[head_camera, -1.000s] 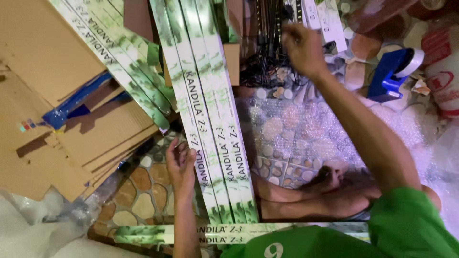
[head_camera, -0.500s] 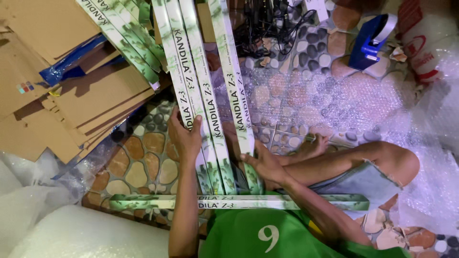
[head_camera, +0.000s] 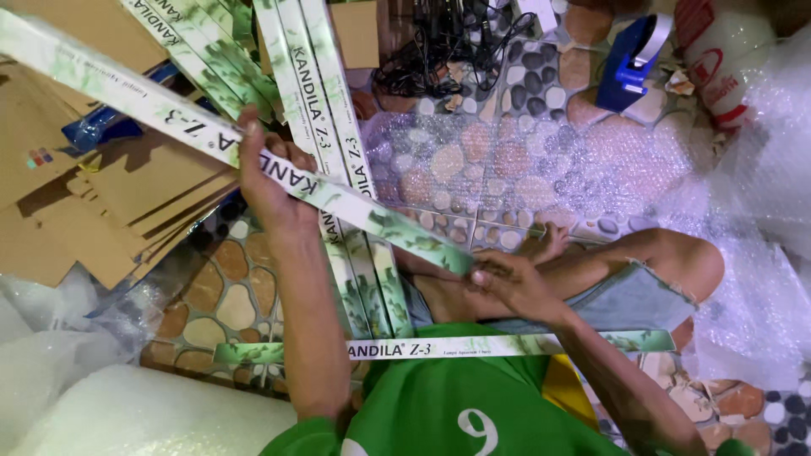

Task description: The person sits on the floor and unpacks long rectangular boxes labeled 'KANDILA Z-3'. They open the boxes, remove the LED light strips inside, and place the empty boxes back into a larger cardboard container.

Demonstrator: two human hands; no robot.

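Observation:
A long, narrow white-and-green printed box (head_camera: 127, 100) is lifted off the floor, slanting from the upper left down to the middle. My left hand (head_camera: 269, 181) grips it around its middle. My right hand (head_camera: 509, 283) holds its lower end near my bent knee. Beneath it, three similar long boxes (head_camera: 325, 110) lie side by side on the pebble-pattern floor. Another long box (head_camera: 473, 344) lies crosswise just in front of my green shirt.
Flattened brown cardboard (head_camera: 101, 181) is piled at the left with more long boxes (head_camera: 190, 42) on it. A blue tape dispenser (head_camera: 632, 63) stands at the upper right. Bubble wrap (head_camera: 760, 245) covers the right side. Black cables (head_camera: 448, 34) tangle at the top. White foam (head_camera: 127, 414) lies at the lower left.
One long box has been lifted from the row and swung to a slant. My left hand moved up onto its middle; my right hand holds its lower end.

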